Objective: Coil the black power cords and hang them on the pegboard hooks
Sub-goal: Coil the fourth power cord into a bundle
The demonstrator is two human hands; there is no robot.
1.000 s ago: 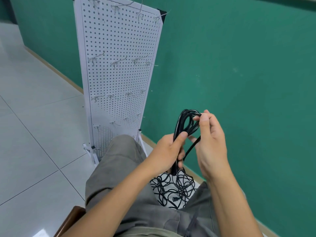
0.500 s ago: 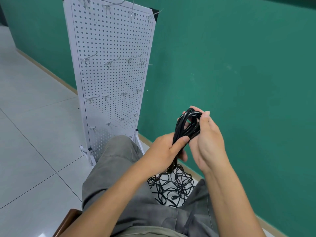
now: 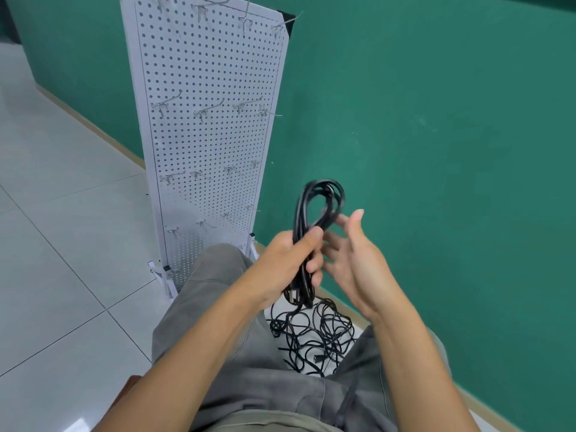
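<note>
coiled cord (image 3: 314, 213): in left hand (image 3: 290, 266) grip, right of pegboard (image 3: 205, 135) | right hand (image 3: 358, 260): fingers spread, holding nothing, beside coil | loose cords (image 3: 314, 338): floor, below coil

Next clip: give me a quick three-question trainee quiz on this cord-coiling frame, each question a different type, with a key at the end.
1. True or false: a cord already hangs on one of the pegboard hooks.
2. Which hand grips the coiled cord? A) left hand B) right hand C) both
3. Fill in: the tangled cords lie on the floor between the person's ____.

Key:
1. False; every hook in view is bare.
2. A; the left hand is wrapped round the bundle, while the right hand is beside it with fingers spread, gripping nothing.
3. Legs.
</note>
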